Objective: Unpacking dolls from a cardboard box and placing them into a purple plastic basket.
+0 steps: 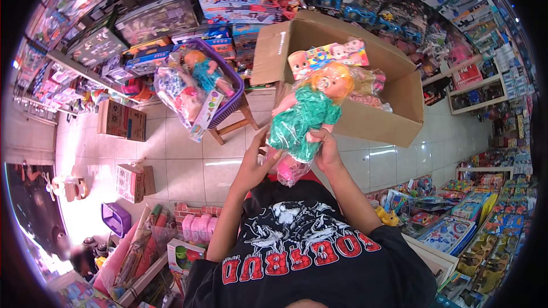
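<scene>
A bagged doll (302, 117) in a green knitted-looking dress, with orange-blond hair, is held tilted in front of my chest, its head toward the far right. A colourful header card (328, 58) tops the clear bag. My left hand (255, 163) grips the lower left side near the doll's pink feet; some of its fingers are hidden. Around the right side my right hand (325, 151) is closed, thumb on the plastic over the skirt. Just beyond the doll stands an open cardboard box (388, 122), with other bagged dolls partly visible inside.
At left, a purple basket (233, 102) with several bagged dolls rests on a wooden stool (240, 117). Cartons (123, 120) and a small purple bin (116, 219) sit on the tiled floor (185, 177). Stacked toy boxes (240, 3) line the back; toy displays (474, 222) crowd the right.
</scene>
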Demonstrator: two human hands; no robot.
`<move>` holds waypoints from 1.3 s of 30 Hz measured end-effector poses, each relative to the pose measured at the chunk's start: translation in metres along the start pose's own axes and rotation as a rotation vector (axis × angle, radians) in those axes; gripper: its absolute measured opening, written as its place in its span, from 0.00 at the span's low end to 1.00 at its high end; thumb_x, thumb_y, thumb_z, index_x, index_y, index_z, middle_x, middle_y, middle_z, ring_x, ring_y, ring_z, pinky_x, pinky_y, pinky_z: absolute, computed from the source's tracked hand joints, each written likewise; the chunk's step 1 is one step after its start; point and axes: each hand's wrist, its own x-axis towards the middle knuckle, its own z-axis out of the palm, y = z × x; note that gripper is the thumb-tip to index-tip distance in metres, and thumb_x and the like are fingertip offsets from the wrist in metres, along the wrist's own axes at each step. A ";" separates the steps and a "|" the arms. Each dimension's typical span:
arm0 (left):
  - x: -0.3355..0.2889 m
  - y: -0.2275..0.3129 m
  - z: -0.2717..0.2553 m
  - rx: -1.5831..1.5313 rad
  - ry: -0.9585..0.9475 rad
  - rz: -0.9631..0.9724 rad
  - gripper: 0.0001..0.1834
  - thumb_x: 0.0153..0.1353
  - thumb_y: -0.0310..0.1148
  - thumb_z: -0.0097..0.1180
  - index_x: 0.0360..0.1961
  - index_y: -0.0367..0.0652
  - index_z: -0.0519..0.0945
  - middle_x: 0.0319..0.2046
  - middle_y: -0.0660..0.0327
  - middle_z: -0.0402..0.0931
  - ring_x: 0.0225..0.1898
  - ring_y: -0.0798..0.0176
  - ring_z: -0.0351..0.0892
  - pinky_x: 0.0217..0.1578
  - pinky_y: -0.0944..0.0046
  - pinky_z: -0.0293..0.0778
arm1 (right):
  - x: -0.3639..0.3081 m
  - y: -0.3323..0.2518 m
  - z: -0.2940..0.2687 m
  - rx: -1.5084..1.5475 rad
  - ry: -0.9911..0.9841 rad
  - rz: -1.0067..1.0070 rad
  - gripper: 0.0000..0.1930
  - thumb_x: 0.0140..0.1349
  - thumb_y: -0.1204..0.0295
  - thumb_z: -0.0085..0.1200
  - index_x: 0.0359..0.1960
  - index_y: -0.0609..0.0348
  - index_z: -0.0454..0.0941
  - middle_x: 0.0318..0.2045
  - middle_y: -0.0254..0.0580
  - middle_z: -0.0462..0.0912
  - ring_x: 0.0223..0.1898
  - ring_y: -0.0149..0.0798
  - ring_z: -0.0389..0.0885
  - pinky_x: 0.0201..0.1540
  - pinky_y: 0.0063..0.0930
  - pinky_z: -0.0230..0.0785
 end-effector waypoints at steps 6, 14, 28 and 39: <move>-0.014 -0.012 -0.028 -0.018 0.041 -0.053 0.30 0.67 0.35 0.56 0.66 0.35 0.62 0.52 0.54 0.73 0.51 0.64 0.72 0.53 0.63 0.68 | 0.017 0.014 0.039 -0.110 -0.075 0.107 0.20 0.57 0.74 0.53 0.53 0.62 0.72 0.47 0.39 0.80 0.47 0.33 0.80 0.53 0.30 0.72; 0.007 -0.029 -0.078 -0.258 0.315 -0.044 0.31 0.72 0.34 0.46 0.72 0.38 0.52 0.63 0.54 0.62 0.61 0.60 0.66 0.58 0.59 0.66 | 0.073 0.043 0.058 -0.251 -0.151 0.206 0.19 0.57 0.75 0.56 0.52 0.63 0.74 0.42 0.37 0.82 0.43 0.31 0.81 0.50 0.27 0.73; 0.107 -0.059 -0.170 0.051 0.681 -0.206 0.25 0.62 0.28 0.62 0.55 0.36 0.65 0.46 0.57 0.72 0.43 0.66 0.75 0.42 0.66 0.73 | 0.235 0.083 0.140 -0.826 -0.324 -0.110 0.34 0.60 0.70 0.63 0.66 0.63 0.61 0.60 0.48 0.71 0.60 0.38 0.72 0.60 0.32 0.67; 0.134 -0.060 -0.243 0.759 0.481 -0.212 0.35 0.57 0.43 0.66 0.64 0.47 0.69 0.66 0.51 0.60 0.68 0.41 0.55 0.65 0.43 0.56 | 0.295 0.128 0.169 -1.495 -0.520 -0.389 0.43 0.59 0.54 0.60 0.73 0.53 0.54 0.72 0.61 0.50 0.73 0.62 0.49 0.72 0.49 0.47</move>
